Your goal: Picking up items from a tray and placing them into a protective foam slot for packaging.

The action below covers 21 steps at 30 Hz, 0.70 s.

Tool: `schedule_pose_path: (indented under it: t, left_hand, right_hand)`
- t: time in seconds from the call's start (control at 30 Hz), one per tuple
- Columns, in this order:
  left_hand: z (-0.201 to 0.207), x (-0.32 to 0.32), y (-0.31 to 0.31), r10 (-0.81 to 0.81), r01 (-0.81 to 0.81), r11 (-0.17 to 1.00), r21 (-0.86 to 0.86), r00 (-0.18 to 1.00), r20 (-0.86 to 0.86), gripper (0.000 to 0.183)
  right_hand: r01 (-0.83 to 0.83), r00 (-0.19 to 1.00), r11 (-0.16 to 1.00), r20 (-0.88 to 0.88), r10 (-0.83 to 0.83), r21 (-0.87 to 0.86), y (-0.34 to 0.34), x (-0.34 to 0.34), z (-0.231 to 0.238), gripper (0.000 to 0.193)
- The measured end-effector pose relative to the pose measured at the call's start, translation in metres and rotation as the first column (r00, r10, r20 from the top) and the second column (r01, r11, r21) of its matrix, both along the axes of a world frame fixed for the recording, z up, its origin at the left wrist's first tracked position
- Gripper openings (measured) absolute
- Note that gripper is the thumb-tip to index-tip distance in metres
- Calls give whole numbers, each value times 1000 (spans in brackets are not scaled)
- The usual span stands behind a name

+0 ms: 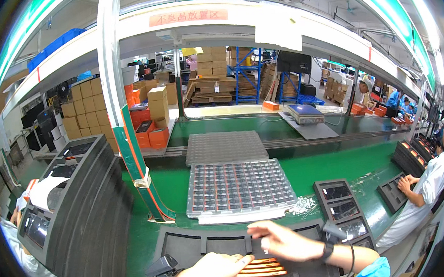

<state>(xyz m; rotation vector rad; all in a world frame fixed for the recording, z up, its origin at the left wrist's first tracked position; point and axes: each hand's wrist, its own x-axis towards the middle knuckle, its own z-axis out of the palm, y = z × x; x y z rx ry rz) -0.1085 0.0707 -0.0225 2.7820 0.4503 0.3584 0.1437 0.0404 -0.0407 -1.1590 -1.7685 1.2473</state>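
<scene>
A black foam tray [183, 243] with recessed compartments lies in front of me. Several thin, flat, orange-edged pieces [264, 267] stand side by side in or just over it; their exact kind I cannot make out. My left hand [216, 270] is closed around the left end of this group, its fingertips partly hidden. Above the right half of the tray hovers my right hand [286, 243], fingers spread and nothing visible in them. Beyond the foam tray sits a clear plastic tray [241, 188] filled with rows of small dark parts.
Stacked black foam trays [83, 215] rise at the left by a green post [136, 165]. A foam tray with dark-screened devices [340, 202] lies at the right. An empty grey plastic tray [225, 146] and a scale [305, 114] are farther back. A co-worker [426, 186] works at the right.
</scene>
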Motion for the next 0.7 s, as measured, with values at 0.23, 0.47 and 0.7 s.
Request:
schedule_pose_path:
  t: [0.23,0.47,0.7]
  left_hand:
    - [-14,-10,-11,-54,54,999,-3,996,75,66]
    - [-15,-10,5,-84,92,991,-98,993,86,65]
    - [-8,-13,12,-83,90,987,-130,995,63,67]
  right_hand:
    - [-213,522,822,773,-360,528,178,59,-63,21]
    - [-276,475,885,854,-214,375,207,54,-96,19]
    - [-325,481,847,844,-236,421,200,43,-101,17]
